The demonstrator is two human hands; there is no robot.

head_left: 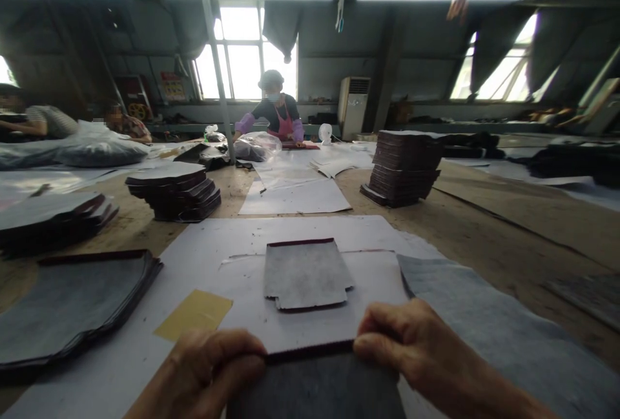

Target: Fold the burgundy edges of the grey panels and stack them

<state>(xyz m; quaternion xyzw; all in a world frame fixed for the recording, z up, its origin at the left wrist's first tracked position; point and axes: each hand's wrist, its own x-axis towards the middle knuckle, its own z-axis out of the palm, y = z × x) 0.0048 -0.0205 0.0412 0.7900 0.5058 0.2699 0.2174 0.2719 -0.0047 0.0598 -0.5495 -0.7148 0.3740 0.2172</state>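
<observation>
Both my hands pinch the far edge of a dark grey fabric piece (314,387), whose top border is a thin dark brown strip. My left hand (208,374) grips its left corner between thumb and fingers, and my right hand (411,348) grips the right corner. The piece's near part runs out of the picture. Just beyond it, a smaller light grey piece (307,277) with notched lower corners and a dark red far edge lies flat on a white paper sheet (242,232). A yellow paper card (194,314) rests on that sheet, beyond my left hand.
Stacked dark-edged pieces (72,303) lie at left, with another pile (177,193) behind. A tall stack (404,167) stands at right. Grey sheet material (498,316) spreads beside my right arm. Across the table, a person in a pink apron (281,119) works; other people sit far left.
</observation>
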